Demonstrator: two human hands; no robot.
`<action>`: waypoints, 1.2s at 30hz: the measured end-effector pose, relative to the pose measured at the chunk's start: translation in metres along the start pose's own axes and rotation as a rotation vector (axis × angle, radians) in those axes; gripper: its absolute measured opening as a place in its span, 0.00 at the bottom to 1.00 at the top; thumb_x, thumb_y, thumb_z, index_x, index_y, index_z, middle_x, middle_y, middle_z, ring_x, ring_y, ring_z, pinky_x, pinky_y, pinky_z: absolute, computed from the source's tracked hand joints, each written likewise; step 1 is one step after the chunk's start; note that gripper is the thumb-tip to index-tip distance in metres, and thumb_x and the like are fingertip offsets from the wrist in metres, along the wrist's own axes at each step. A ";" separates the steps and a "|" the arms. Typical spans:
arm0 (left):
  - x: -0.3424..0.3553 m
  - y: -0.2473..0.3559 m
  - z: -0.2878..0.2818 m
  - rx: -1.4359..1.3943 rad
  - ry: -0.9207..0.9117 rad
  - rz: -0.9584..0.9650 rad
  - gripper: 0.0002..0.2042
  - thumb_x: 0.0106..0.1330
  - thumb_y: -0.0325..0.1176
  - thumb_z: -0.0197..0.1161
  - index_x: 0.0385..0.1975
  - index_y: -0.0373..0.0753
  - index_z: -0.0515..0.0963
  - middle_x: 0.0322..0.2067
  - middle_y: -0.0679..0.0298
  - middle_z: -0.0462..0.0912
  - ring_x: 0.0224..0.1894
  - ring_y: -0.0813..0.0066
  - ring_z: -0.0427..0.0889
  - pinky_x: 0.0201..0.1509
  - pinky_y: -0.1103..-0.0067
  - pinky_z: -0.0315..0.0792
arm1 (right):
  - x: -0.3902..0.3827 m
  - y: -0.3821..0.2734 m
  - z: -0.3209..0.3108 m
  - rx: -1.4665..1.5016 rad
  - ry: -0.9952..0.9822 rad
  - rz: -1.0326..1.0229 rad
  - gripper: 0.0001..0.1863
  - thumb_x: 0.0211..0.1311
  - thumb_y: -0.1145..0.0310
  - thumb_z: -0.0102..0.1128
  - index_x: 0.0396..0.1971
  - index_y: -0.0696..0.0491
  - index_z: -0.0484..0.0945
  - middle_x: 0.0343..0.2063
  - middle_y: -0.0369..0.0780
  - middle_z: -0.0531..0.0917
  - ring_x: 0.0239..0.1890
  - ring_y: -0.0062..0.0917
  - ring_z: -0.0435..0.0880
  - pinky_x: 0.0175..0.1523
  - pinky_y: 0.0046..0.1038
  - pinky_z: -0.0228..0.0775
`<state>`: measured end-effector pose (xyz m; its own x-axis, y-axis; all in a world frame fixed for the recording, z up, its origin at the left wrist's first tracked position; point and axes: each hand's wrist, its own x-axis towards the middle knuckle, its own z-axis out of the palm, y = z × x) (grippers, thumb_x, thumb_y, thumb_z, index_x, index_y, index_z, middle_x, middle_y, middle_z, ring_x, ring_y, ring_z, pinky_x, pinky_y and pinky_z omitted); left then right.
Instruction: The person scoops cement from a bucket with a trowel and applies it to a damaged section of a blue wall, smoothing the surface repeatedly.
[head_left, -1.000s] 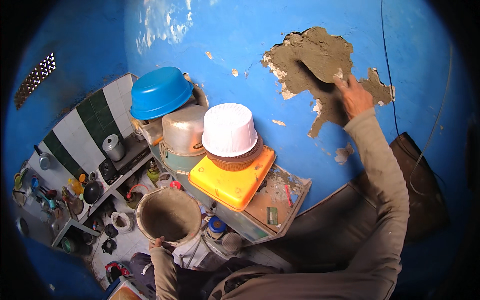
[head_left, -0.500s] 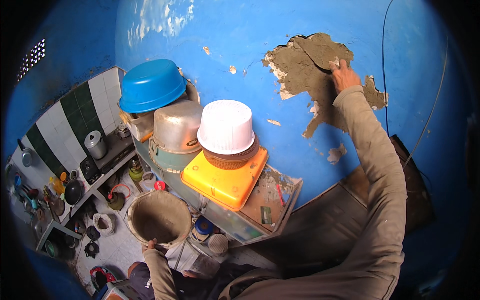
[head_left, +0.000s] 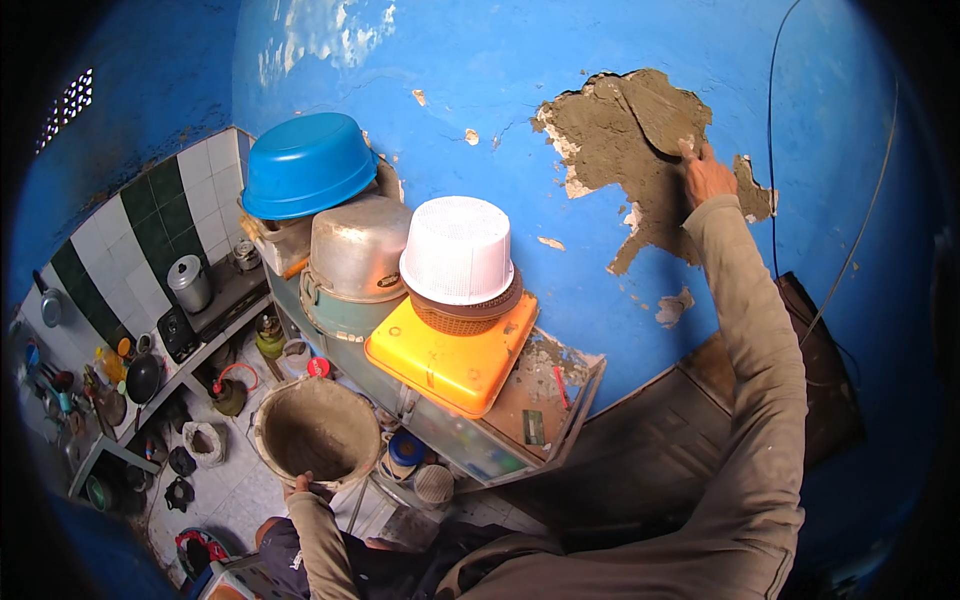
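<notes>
My right hand [head_left: 709,177] is raised to the blue wall [head_left: 480,60], closed on a trowel. The mortar-coated trowel blade [head_left: 668,118] lies against a patch of wet grey-brown mortar [head_left: 600,135], and my hand hides the handle. A dark shadow runs along the blade's lower left edge. Ragged broken paint and pale old plaster border the patch. Low on the left, my left hand [head_left: 308,486] grips the near rim of a mortar-stained bucket [head_left: 262,440]. The bucket tilts toward me, with grey-brown residue inside.
Between my arms stands a cabinet [head_left: 455,440] carrying a yellow container [head_left: 450,365], a white basket [head_left: 458,245] on a brown one, metal pots [head_left: 355,245] and a blue basin [head_left: 310,165]. A kitchen counter [head_left: 215,315] lines the left. Cables [head_left: 769,130] hang down the wall at right.
My right hand and the trowel have shifted slightly right and down along the mortar patch. The left hand still holds the bucket, and the view has moved a little.
</notes>
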<state>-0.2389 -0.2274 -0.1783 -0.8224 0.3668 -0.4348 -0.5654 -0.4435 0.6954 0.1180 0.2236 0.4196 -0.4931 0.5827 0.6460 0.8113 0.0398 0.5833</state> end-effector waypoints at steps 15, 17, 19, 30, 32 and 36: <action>-0.001 -0.002 0.013 0.041 -0.028 -0.153 0.22 0.57 0.22 0.53 0.52 0.46 0.63 0.36 0.61 0.74 0.35 0.59 0.75 0.38 0.54 0.74 | -0.007 -0.002 0.011 0.088 0.019 0.039 0.24 0.58 0.72 0.39 0.55 0.39 0.64 0.40 0.45 0.70 0.33 0.44 0.78 0.34 0.41 0.71; 0.000 -0.004 0.006 0.012 -0.069 -0.123 0.22 0.57 0.22 0.53 0.52 0.47 0.64 0.35 0.61 0.74 0.34 0.59 0.75 0.38 0.54 0.74 | -0.005 -0.007 -0.002 0.091 -0.001 0.060 0.21 0.59 0.72 0.40 0.53 0.42 0.66 0.40 0.46 0.70 0.33 0.42 0.79 0.36 0.41 0.71; -0.005 0.003 0.011 0.037 -0.005 -0.199 0.22 0.57 0.22 0.53 0.52 0.48 0.64 0.34 0.62 0.74 0.33 0.61 0.75 0.38 0.55 0.74 | -0.011 -0.005 -0.004 0.090 -0.013 0.084 0.20 0.59 0.71 0.41 0.53 0.42 0.66 0.40 0.46 0.70 0.33 0.43 0.79 0.35 0.41 0.71; -0.008 0.004 0.005 -0.028 -0.026 -0.020 0.13 0.57 0.27 0.58 0.42 0.46 0.68 0.24 0.67 0.76 0.19 0.72 0.71 0.21 0.74 0.71 | -0.024 -0.021 0.010 0.213 0.042 0.082 0.21 0.58 0.69 0.46 0.53 0.40 0.67 0.41 0.47 0.71 0.32 0.45 0.78 0.34 0.41 0.70; -0.009 0.005 0.010 -0.038 -0.023 -0.025 0.13 0.56 0.27 0.57 0.42 0.45 0.68 0.24 0.68 0.76 0.19 0.73 0.71 0.21 0.74 0.70 | -0.018 -0.015 0.018 0.175 0.048 0.098 0.21 0.57 0.69 0.47 0.53 0.39 0.67 0.40 0.47 0.71 0.32 0.45 0.78 0.34 0.41 0.70; 0.000 0.007 -0.011 -0.007 -0.076 -0.024 0.12 0.56 0.27 0.57 0.40 0.45 0.68 0.23 0.68 0.75 0.18 0.73 0.70 0.20 0.72 0.70 | -0.027 -0.013 0.022 0.192 0.032 0.145 0.22 0.56 0.70 0.48 0.52 0.39 0.67 0.40 0.47 0.71 0.32 0.44 0.78 0.34 0.41 0.71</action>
<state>-0.2434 -0.2395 -0.1798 -0.8016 0.4381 -0.4068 -0.5857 -0.4390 0.6813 0.1282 0.2253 0.3836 -0.3742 0.5680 0.7331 0.9176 0.1127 0.3811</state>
